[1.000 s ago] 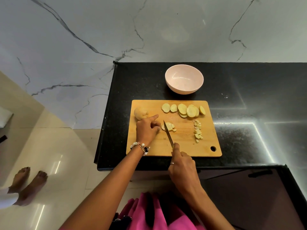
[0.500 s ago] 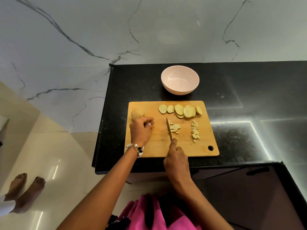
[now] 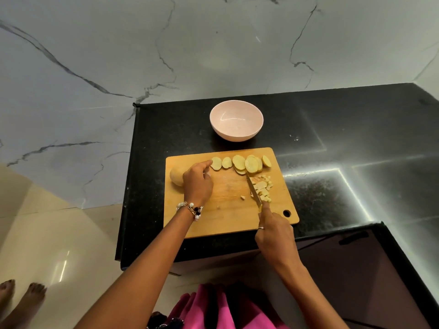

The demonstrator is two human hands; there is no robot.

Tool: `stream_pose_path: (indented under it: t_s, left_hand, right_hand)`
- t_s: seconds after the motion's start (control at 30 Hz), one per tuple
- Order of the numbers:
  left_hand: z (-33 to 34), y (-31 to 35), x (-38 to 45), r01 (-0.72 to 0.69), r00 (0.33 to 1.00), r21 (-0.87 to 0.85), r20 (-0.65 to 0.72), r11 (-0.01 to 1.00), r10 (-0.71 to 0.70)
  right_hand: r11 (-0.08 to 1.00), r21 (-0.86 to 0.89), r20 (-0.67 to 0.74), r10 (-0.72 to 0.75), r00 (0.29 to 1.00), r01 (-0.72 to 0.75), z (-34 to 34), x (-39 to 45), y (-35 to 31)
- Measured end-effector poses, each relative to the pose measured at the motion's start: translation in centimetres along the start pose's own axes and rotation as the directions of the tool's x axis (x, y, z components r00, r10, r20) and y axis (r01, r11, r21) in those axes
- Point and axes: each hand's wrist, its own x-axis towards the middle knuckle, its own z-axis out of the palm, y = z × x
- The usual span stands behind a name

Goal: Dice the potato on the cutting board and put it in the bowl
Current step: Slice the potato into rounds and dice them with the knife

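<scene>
Right hand (image 3: 275, 236) gripping knife (image 3: 253, 189) — blade pointing away, slightly left, beside diced potato (image 3: 263, 187), left hand (image 3: 197, 182) loose, fingertip on slice (image 3: 216, 163)

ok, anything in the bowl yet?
No. The pink bowl shows only a bare, glossy inside. Its near inner wall is hidden by the rim. The slices and diced pieces are all on the cutting board.

a black speckled counter (image 3: 344, 138) meets a grey-veined white marble wall (image 3: 95, 55) above glossy cream floor tiles (image 3: 47, 245).
</scene>
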Motion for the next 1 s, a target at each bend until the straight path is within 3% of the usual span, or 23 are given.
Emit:
stream_pose_path:
  t_s: [0.1, 0.2, 0.43, 0.63, 0.83, 1.0]
  left_hand:
    - [0.5, 0.1, 1.0, -0.035, 0.998, 0.072, 0.063, 0.997, 0.03]
    - [1.1, -0.1, 1.7, -0.049, 0.993, 0.114, 0.11, 0.992, 0.036]
    - [2.0, -0.1, 1.9, -0.125, 0.983, 0.213, 0.158, 0.969, 0.092]
    - [2.9, 0.0, 3.2, -0.286, 0.948, 0.397, 0.252, 0.872, 0.197]
    - [2.5, 0.7, 3.8, -0.224, 0.964, 0.472, 0.234, 0.852, 0.124]
    - [1.4, -0.3, 2.0, -0.252, 0.966, 0.364, 0.15, 0.897, 0.211]
  right_hand:
    - [0.995, 0.079, 0.08, -0.064, 0.995, 0.057, 0.3, -1.1, -0.4]
    - [0.998, 0.039, 0.143, -0.059, 0.988, 0.054, 1.3, -2.0, -0.3]
    - [0.999, 0.03, 0.054, 0.024, 0.998, -0.026, 0.8, -0.1, 0.9]
    - [0.936, 0.351, -0.009, 0.023, 1.0, -0.018, -0.8, 0.6, 0.8]
    - [0.899, 0.437, -0.026, 0.044, 0.999, -0.029, -1.1, 1.5, 0.3]
    - [0.885, 0.465, -0.055, 0.049, 0.997, -0.018, -1.0, 2.1, 0.1]
